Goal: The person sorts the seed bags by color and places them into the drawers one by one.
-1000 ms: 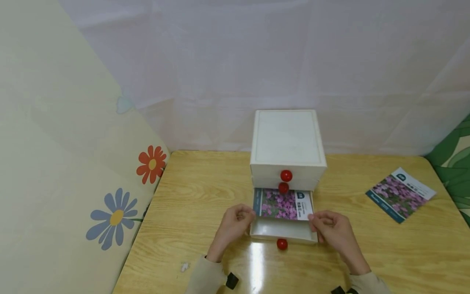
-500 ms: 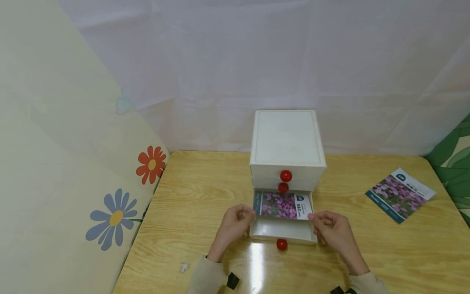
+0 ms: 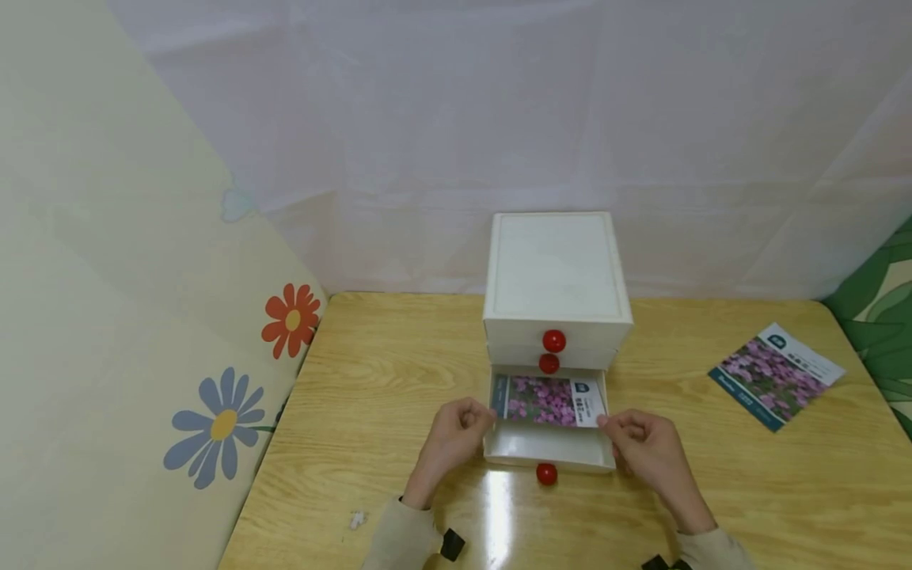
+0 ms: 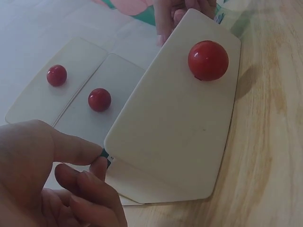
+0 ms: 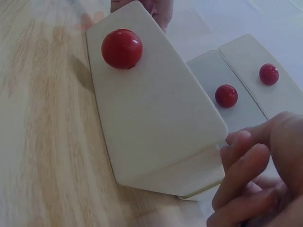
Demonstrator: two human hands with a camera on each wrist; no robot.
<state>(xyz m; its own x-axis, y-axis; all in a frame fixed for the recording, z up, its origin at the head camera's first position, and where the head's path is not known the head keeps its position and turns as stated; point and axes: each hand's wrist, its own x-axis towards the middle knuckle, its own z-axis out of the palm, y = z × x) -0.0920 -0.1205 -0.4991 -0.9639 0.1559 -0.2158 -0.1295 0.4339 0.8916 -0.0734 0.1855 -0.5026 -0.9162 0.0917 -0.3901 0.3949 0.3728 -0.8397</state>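
Observation:
In the head view, a brochure (image 3: 545, 400) with purple flowers lies partly inside the pulled-out bottom drawer (image 3: 549, 449) of a small white cabinet (image 3: 559, 265). My left hand (image 3: 456, 431) pinches its left near corner between thumb and forefinger. A teal bit of that brochure (image 4: 108, 157) shows between those fingers in the left wrist view. At the opposite near corner my right hand (image 3: 644, 443) pinches the brochure from the right. The right wrist view shows the right hand (image 5: 258, 175) beside the drawer's edge, the brochure hidden there. A red knob (image 3: 547, 474) fronts the drawer.
The two upper drawers, with red knobs (image 3: 554, 341), are pushed in. Another flower brochure (image 3: 777, 378) lies askew on the wooden table (image 3: 399, 348) to the right. A white cloth (image 3: 427, 158) hangs behind, and a wall with painted flowers (image 3: 293, 321) stands at the left.
The brochure's far edge has dropped slightly lower within the drawer. Both hands have stayed almost in place, still pinching its near corners.

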